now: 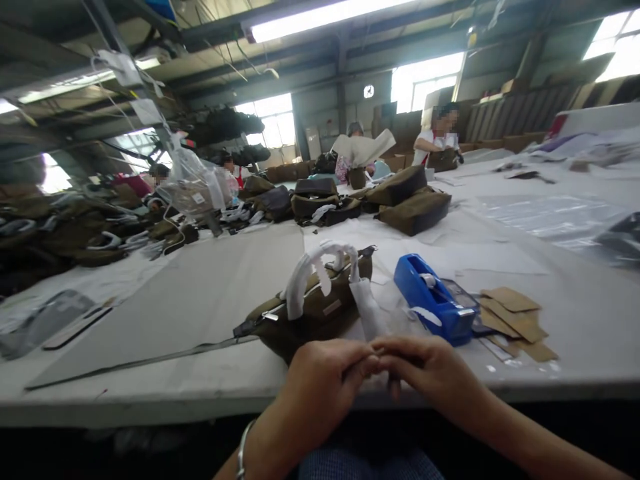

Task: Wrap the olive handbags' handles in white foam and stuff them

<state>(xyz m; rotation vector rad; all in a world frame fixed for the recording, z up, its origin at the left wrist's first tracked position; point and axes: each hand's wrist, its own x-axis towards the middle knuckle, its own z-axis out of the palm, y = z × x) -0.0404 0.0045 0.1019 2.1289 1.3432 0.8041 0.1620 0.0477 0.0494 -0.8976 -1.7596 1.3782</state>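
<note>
A worker's left hand (325,377) and right hand (434,365) meet at bent fingertips — any grasp impossible to tell — at the near side of an olive bag (327,308) with white-wrapped handles, beside a blue tape dispenser (453,319) on a white table (200,380).

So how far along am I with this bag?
Seemingly done: the bag's raised handle wears white wrapping. In hand: your left hand and right hand meet by its near side, but whatever they hold is unclear. Probably left: the long strap, trailing unwrapped, and the brown pieces, loose by the blue tape dispenser.
</note>
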